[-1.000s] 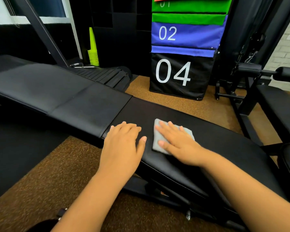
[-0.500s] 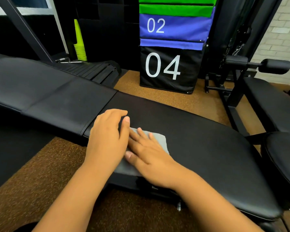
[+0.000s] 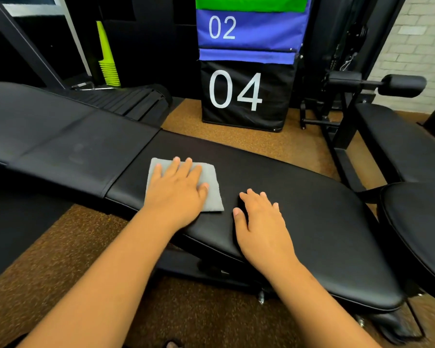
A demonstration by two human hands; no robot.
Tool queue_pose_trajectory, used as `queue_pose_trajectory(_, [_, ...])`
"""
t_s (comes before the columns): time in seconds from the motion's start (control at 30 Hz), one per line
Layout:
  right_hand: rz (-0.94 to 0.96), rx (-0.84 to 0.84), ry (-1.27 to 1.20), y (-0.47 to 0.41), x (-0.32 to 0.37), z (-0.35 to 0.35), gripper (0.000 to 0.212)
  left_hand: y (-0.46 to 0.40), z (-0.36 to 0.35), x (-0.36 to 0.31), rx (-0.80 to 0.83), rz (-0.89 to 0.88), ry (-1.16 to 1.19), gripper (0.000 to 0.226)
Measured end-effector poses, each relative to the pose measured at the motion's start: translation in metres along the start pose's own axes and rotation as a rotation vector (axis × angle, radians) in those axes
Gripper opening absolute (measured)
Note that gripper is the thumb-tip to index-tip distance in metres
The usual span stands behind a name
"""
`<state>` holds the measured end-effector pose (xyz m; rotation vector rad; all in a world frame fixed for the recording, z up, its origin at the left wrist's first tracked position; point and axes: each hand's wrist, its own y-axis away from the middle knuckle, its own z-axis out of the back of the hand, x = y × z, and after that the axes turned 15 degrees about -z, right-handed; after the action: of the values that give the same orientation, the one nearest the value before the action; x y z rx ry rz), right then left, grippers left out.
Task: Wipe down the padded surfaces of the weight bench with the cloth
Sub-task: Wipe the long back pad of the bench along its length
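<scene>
two bare hands are lying flat on one long black padded weight bench [image 3: 299,197]. the left hand [image 3: 177,189] is pressing one folded grey cloth [image 3: 212,190] onto the pad near its left seam, fingers straight. the right hand [image 3: 260,222] is resting just beside the cloth, fingers relaxed, holding nothing. one black "04" block [image 3: 246,94] is standing behind.

I find the scene evenly and brightly lit from overhead, with soft sheen on the black padded vinyl weight bench [image 3: 299,197]. Wide-angle distortion bows the edges; my forearms at the bottom show slight blur.
</scene>
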<state>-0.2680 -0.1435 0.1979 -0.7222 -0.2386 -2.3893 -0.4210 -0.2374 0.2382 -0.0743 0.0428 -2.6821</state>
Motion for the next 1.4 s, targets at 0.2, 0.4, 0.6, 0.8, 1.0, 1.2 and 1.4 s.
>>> queue_pose_trajectory(0.2, [-0.002,-0.005,0.036,0.001,0.0,-0.002,0.047,0.035,-0.012,-0.014,-0.049,-0.158,-0.119,0.058])
queue_pose_trajectory(0.4, [0.0,-0.01,0.048,0.001,0.001,-0.003,0.047,0.047,-0.013,-0.011,-0.091,-0.2,-0.012,0.058])
queue_pose_trajectory(0.6, [-0.004,0.015,0.026,0.001,-0.001,-0.001,0.045,0.035,-0.015,-0.003,-0.109,-0.163,-0.12,0.057])
queue_pose_trajectory(0.8, [0.001,0.028,0.02,0.0,-0.003,0.001,0.045,0.087,-0.043,-0.024,-0.336,-0.373,-0.062,0.049])
queue_pose_trajectory(1.0, [-0.001,0.037,0.028,0.002,-0.002,0.001,0.046,0.066,-0.023,0.031,-0.484,-0.188,-0.033,0.035])
queue_pose_trajectory(1.2, [0.006,-0.008,0.035,0.002,-0.001,-0.001,0.044,0.052,-0.023,0.009,-0.417,-0.239,-0.061,0.04])
queue_pose_trajectory(1.4, [0.004,0.0,0.02,0.003,-0.002,0.001,0.044,0.079,-0.042,-0.007,-0.435,-0.324,-0.035,0.046])
